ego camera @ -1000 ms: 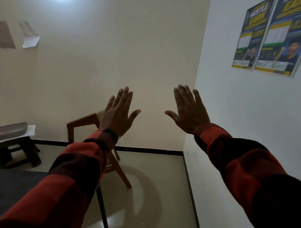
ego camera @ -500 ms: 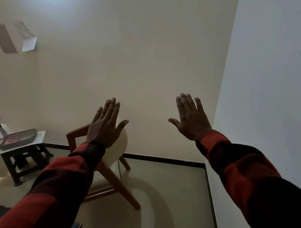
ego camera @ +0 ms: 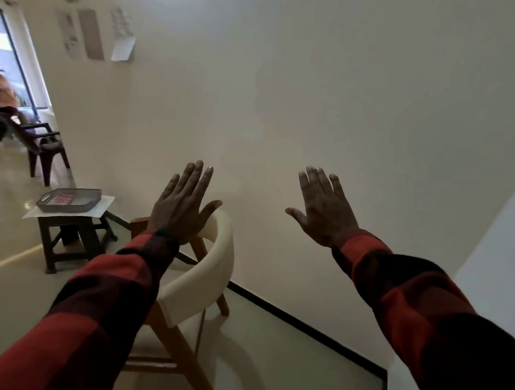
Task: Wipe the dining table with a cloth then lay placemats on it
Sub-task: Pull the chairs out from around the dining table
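Hands raised in front of the camera, backs toward the viewer, both arms stretched forward in red-and-black checked sleeves. Left hand (ego camera: 183, 207): fingers straight and close together, pointing up and slightly right, thumb spread to the right; holds nothing. Right hand (ego camera: 324, 208): fingers straight, pointing up, thumb spread to the left; holds nothing. The two hands are well apart, at about the same height, against a plain cream wall (ego camera: 319, 90).

Dining table, cloth and placemats: not identifiable in this view. Cannot tell where they are.

Below and behind the left hand: a chair (ego camera: 195, 287) with wooden legs and a curved white backrest, standing on a pale glossy floor (ego camera: 270, 355) close to the wall. In the picture the left wrist overlaps the top of the backrest; contact cannot be judged.

Left, farther off: a small dark wooden stool (ego camera: 68, 239) with a white sheet on top and a grey tray (ego camera: 68, 200) on the sheet. Something red-and-white patterned lies inside the tray; too small to identify.

Far left: a dark chair (ego camera: 43, 144) by a bright doorway. Papers (ego camera: 96, 34) are stuck high on the wall at upper left. A dark skirting line runs along the wall base down to the right corner.
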